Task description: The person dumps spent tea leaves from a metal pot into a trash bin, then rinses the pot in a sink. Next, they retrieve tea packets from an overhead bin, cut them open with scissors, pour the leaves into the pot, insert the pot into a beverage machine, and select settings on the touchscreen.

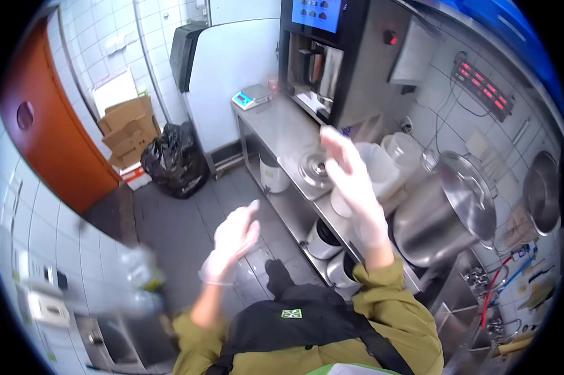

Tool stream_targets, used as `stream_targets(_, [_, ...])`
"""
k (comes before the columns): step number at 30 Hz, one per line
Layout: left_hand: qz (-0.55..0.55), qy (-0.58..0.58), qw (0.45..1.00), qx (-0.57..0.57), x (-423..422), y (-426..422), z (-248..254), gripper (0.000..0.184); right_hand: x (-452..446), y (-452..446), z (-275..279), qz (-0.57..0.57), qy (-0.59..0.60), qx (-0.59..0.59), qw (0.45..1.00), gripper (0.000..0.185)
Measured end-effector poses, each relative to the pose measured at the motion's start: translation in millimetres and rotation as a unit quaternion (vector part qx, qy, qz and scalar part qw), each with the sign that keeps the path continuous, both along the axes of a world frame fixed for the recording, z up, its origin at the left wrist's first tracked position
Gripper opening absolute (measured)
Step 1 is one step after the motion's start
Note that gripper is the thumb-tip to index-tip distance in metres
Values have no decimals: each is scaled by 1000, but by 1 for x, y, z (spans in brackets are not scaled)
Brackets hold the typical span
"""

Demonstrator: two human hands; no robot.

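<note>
Both hands wear thin pale see-through gloves and are raised in front of my apron. My left hand [234, 236] hangs over the grey floor, fingers stretched forward and a little apart, with nothing in it. Higher up, my right hand [354, 184] is held over the steel counter [279, 128], its fingers extended and slightly blurred; it holds nothing that I can see. Nearest to it are a round metal lid [313, 170] and white plastic containers [377, 165], partly covered by the hand. Whether it touches them I cannot tell.
To the right stands a large steel pot [425, 222] with its lid tilted. A machine with a screen [316, 15] and a small scale [252, 97] are on the counter. A black garbage bag [174, 161] and cardboard boxes [129, 128] sit by the orange door [54, 119].
</note>
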State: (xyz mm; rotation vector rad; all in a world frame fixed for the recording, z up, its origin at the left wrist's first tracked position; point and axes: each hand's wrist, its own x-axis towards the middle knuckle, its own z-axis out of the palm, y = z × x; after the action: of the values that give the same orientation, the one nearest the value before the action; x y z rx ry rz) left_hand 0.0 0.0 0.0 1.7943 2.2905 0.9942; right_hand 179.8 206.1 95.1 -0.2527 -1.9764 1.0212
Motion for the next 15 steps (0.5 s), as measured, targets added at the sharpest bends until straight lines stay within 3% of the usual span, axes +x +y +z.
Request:
stream_targets(2, [-52, -15, 998, 38, 16, 14, 17, 39, -29, 9, 31, -223, -2, 5, 975, 59])
stream_targets(3, [-78, 12, 997, -6, -84, 59, 22, 38, -140, 73, 12, -305, 10, -55, 951, 61])
stream_targets(5, [-131, -4, 991, 21, -119, 97, 19, 40, -184, 122, 32, -399, -9, -66, 915, 65])
stream_targets(6, [-151, -10, 987, 48, -153, 117, 31, 42, -205, 150, 55, -403, 50, -67, 911, 63])
stream_targets(9, [-125, -155, 978, -64, -226, 120, 3, 40, -241, 187, 49, -422, 151, -106, 888, 59])
stream_targets(10, [-119, -175, 976, -60, -262, 129, -5, 39, -255, 192, 59, -504, 163, -97, 843, 52])
stream_targets(11, [-117, -200, 971, -64, -292, 135, -24, 37, -254, 185, 61, -531, 176, -56, 827, 46])
stream_targets(13, [-142, -225, 959, -95, -346, 158, -41, 35, -259, 154, 73, -586, 212, -100, 776, 44])
stream_targets(14, [-166, -221, 954, -117, -369, 172, -43, 34, -255, 148, 71, -606, 228, -64, 760, 42])
stream_targets(15, [-188, -222, 946, -141, -389, 182, -52, 33, -250, 138, 62, -598, 230, -103, 761, 42])
